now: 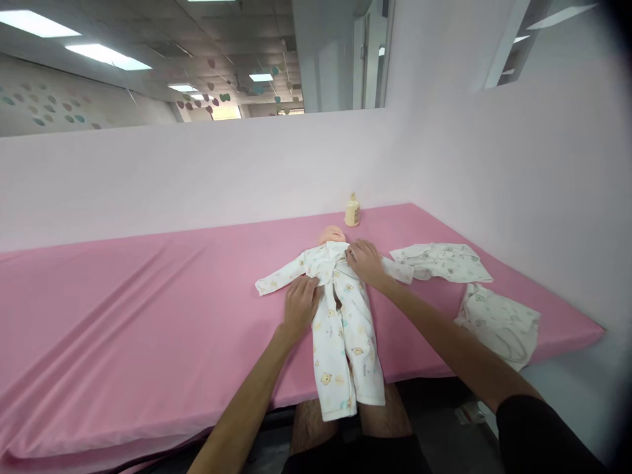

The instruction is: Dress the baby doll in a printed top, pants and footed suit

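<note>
A baby doll [332, 234] lies on its back with its head toward the wall. It wears a white baby shirt [320, 262] and white baby pants [343, 342], both printed with small bears. The pant legs hang over the front edge, and a dark gap shows at the crotch. My left hand [300, 304] is closed at the shirt's lower hem, by the waist. On the other side, my right hand [366, 262] has its fingers bent onto the shirt's front at the chest. The fingertips of both hands are partly hidden.
The doll rests on a pink-covered table [148, 329] against a white wall. Behind its head stands a cream pump bottle [352, 212]. To the right lie a spread white printed garment [444, 261] and a folded white garment [501, 326] near the edge. A mirror [340, 59] hangs above.
</note>
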`<state>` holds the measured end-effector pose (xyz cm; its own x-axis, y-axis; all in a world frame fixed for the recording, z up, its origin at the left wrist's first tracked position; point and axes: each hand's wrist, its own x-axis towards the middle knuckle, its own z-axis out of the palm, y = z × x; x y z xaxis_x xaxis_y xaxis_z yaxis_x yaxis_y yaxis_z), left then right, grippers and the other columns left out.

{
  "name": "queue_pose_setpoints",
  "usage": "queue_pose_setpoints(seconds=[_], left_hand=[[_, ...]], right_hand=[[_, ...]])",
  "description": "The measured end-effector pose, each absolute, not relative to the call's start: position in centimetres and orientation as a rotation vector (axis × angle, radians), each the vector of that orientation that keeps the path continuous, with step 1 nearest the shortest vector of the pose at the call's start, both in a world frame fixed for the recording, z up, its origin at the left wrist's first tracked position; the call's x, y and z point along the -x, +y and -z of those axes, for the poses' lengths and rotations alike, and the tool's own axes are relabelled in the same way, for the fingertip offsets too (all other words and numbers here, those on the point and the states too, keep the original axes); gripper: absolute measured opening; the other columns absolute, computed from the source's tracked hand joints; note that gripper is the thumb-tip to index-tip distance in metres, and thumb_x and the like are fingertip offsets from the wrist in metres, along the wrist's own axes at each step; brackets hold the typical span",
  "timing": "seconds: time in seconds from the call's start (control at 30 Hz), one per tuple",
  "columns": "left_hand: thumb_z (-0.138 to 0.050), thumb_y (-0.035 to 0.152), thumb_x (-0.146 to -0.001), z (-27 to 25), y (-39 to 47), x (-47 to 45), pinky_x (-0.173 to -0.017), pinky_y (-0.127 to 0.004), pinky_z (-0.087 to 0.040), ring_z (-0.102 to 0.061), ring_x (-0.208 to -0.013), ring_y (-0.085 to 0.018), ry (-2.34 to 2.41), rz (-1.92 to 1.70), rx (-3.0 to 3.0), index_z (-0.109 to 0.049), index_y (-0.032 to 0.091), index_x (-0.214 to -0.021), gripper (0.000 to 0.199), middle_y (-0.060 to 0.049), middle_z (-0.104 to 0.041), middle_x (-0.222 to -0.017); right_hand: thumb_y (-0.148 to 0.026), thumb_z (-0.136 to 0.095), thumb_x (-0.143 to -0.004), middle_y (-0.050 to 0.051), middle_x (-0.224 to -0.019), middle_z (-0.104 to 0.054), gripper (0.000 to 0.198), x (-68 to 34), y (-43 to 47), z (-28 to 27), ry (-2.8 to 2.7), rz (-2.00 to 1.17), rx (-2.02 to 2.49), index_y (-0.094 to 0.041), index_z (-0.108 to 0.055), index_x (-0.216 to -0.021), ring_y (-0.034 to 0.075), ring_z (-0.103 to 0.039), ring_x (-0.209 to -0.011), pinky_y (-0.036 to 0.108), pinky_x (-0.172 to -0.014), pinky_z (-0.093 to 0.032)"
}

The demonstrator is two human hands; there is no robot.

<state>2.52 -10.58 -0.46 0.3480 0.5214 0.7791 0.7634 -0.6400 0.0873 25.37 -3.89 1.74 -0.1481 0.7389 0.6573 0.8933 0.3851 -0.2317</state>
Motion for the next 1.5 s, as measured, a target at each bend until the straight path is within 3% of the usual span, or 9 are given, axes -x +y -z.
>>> queue_pose_setpoints(seconds=[0.2, 0.33, 0.57, 0.8, 0.9, 1.1, 1.3, 1.4, 1.5], left_hand=[[-0.041, 0.026, -0.099, 0.2, -11.1, -2.4, -0.087, -0.036, -0.047, -0.06, -0.101, -0.023, -1.537, 1.192, 2.487, -0.057, 0.018, -0.11, 0.021, -0.009, -0.064, -0.105], [-0.041, 0.033, -0.097, -0.6, -11.3, -1.1, -0.084, -0.035, -0.047, -0.059, -0.1, -0.021, -1.849, 1.228, 2.634, -0.051, 0.02, -0.121, 0.029, -0.007, -0.062, -0.116], [-0.048, 0.026, -0.084, -0.6, -11.0, 0.8, -0.07, -0.03, -0.041, -0.056, -0.083, -0.019, -2.037, 0.94, 2.794, -0.049, 0.021, -0.114, 0.03, -0.002, -0.06, -0.09], [-0.044, 0.033, -0.091, -0.9, -11.6, 0.3, -0.061, -0.028, -0.034, -0.047, -0.069, -0.016, -2.078, 1.141, 2.608, -0.043, 0.022, -0.084, 0.013, 0.001, -0.054, -0.077], [-0.046, 0.032, -0.09, -1.2, -12.0, 0.0, -0.062, -0.028, -0.035, -0.047, -0.07, -0.016, -2.051, 1.28, 2.514, -0.043, 0.022, -0.083, 0.012, 0.001, -0.054, -0.076], [-0.044, 0.022, -0.09, -0.1, -11.9, 0.0, -0.071, -0.033, -0.039, -0.047, -0.073, -0.02, -1.699, 1.077, 2.389, -0.041, 0.021, -0.072, 0.018, -0.003, -0.053, -0.071], [-0.048, 0.021, -0.094, 0.7, -11.8, -0.9, -0.083, -0.034, -0.043, -0.058, -0.089, -0.021, -1.352, 1.105, 2.36, -0.056, 0.019, -0.092, 0.008, -0.006, -0.063, -0.089], [-0.046, 0.021, -0.098, 0.0, -11.7, -2.2, -0.086, -0.034, -0.043, -0.06, -0.092, -0.021, -1.2, 1.133, 2.338, -0.059, 0.019, -0.096, 0.013, -0.006, -0.065, -0.089], [-0.046, 0.021, -0.099, -0.9, -11.8, -3.5, -0.081, -0.033, -0.042, -0.056, -0.081, -0.019, -1.071, 1.063, 2.31, -0.058, 0.019, -0.086, 0.017, -0.005, -0.062, -0.08]], right_hand=[[-0.024, -0.047, -0.091, 0.011, -0.106, -0.062, 0.014, -27.3, -4.3, -1.4, -1.943, 0.101, 1.336, -0.02, -0.058, -0.099, 0.027, -0.053, -0.104, 0.042, -0.097, -0.039], [-0.021, -0.055, -0.082, 0.015, -0.122, -0.058, 0.039, -29.4, -4.1, -0.5, -1.943, 0.046, 1.455, -0.017, -0.056, -0.12, 0.031, -0.05, -0.115, 0.046, -0.101, -0.037], [-0.026, -0.052, -0.083, 0.006, -0.092, -0.064, 0.004, -29.9, -3.4, 0.1, -1.818, -0.184, 1.482, -0.022, -0.053, -0.084, 0.023, -0.056, -0.088, 0.038, -0.081, -0.042], [-0.028, -0.053, -0.082, -0.001, -0.076, -0.055, 0.012, -29.3, -7.2, 0.4, -1.587, -0.23, 1.451, -0.024, -0.043, -0.077, 0.019, -0.05, -0.071, 0.032, -0.064, -0.038], [-0.027, -0.052, -0.082, -0.001, -0.075, -0.053, 0.014, -29.2, -10.0, 1.7, -1.544, -0.201, 1.433, -0.025, -0.039, -0.076, 0.019, -0.049, -0.069, 0.032, -0.062, -0.037], [-0.027, -0.049, -0.089, 0.0, -0.07, -0.051, 0.022, -29.5, -14.3, 4.5, -1.895, -0.127, 1.364, -0.025, -0.035, -0.073, 0.02, -0.047, -0.066, 0.035, -0.063, -0.04], [-0.031, -0.051, -0.094, 0.007, -0.09, -0.061, 0.008, -29.1, -15.3, 4.7, -1.814, 0.059, 1.412, -0.025, -0.049, -0.09, 0.026, -0.057, -0.086, 0.041, -0.079, -0.048], [-0.023, -0.053, -0.091, 0.012, -0.11, -0.061, 0.023, -28.0, -14.2, 3.3, -1.8, 0.243, 1.399, -0.021, -0.053, -0.114, 0.029, -0.056, -0.103, 0.043, -0.088, -0.047], [-0.016, -0.048, -0.092, 0.01, -0.099, -0.062, 0.017, -26.4, -13.1, 1.4, -1.881, 0.408, 1.341, -0.021, -0.06, -0.104, 0.026, -0.054, -0.094, 0.04, -0.086, -0.045]])
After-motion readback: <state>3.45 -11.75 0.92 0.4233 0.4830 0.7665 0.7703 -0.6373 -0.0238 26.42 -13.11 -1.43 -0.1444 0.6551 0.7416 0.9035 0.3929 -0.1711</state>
